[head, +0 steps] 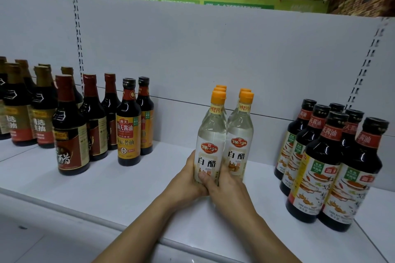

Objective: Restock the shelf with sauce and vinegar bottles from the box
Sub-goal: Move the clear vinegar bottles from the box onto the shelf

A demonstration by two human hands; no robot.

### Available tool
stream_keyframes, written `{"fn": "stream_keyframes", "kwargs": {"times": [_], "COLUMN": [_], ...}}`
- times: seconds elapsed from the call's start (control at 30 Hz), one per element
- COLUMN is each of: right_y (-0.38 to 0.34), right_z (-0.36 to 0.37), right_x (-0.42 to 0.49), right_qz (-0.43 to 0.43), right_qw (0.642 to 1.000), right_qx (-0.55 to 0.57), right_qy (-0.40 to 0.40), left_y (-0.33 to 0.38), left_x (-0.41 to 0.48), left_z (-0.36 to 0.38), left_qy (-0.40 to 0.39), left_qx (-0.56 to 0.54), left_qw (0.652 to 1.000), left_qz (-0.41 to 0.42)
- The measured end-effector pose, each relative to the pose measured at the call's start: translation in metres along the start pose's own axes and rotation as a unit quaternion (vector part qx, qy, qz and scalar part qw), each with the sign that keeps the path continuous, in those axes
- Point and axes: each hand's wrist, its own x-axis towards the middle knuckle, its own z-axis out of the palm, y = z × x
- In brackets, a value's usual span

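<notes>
My left hand (188,179) and right hand (224,186) are pressed together, clamped on the front white vinegar bottle (210,147) mid-shelf (128,181). Two vinegar rows started, soy sauce bottles (333,162) up already. Can't see the box, so no clue what's left.

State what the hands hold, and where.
Both hands, left and right, clasp the front white vinegar bottle round its lower body, near the base.

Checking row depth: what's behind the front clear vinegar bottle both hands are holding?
Behind the clear white-vinegar bottle with orange cap, held by left hand and right hand, two more orange caps show in line. Their bodies are mostly hidden, so labels can't be confirmed.
</notes>
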Motion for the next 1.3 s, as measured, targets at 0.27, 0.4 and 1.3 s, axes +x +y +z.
{"fn": "stream_keyframes", "kwargs": {"times": [0.27,0.4,1.3], "right_y": [0.001,0.004,-0.097], "right_z": [0.002,0.000,0.032], "right_x": [0.000,0.000,-0.087], "right_qz": [0.005,0.002,-0.335], "right_qw": [1.000,1.000,0.905], "right_qx": [-0.008,0.001,0.190], "right_qy": [-0.004,-0.017,-0.180], "left_y": [0.005,0.014,0.069], "left_x": [-0.003,-0.008,-0.215], "left_z": [-0.002,-0.003,-0.025], "left_qy": [-0.008,-0.029,0.479], "left_qx": [0.016,0.010,0.168], "left_qw": [1.000,0.999,0.855], "left_qz": [-0.015,-0.018,-0.103]}}
